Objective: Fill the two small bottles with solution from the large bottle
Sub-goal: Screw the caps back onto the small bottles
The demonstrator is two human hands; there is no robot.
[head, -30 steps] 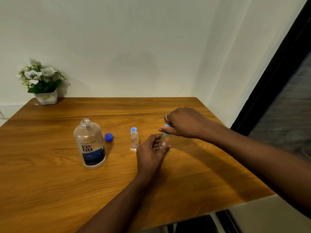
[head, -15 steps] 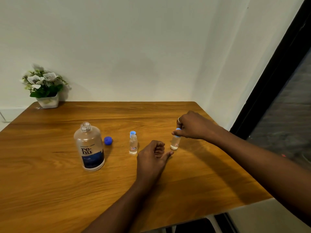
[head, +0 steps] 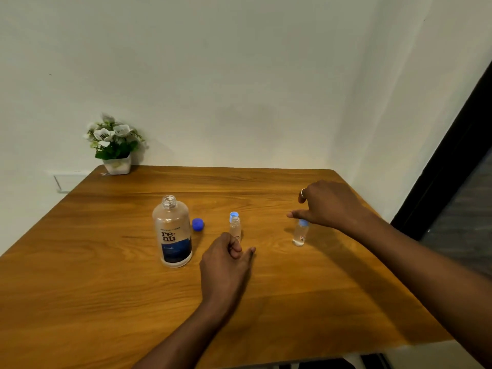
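The large clear bottle (head: 172, 231) with a blue label stands uncapped on the wooden table (head: 106, 288); its dark blue cap (head: 197, 224) lies just to its right. An uncapped small bottle (head: 235, 228) stands mid-table with its light blue cap (head: 233, 215) behind it. A second small bottle (head: 300, 233), capped in light blue, stands further right. My right hand (head: 327, 203) hovers just above and behind that capped bottle, fingers apart, apart from it. My left hand (head: 226, 265) rests on the table in front of the uncapped small bottle, fingers loosely curled, holding nothing.
A small white pot of artificial flowers (head: 115, 146) sits at the table's far left corner against the wall. The table's right edge runs close to a dark door frame (head: 452, 166).
My right hand set the capped small bottle down further right and let go, lifting slightly off it. My left hand stayed resting on the table.
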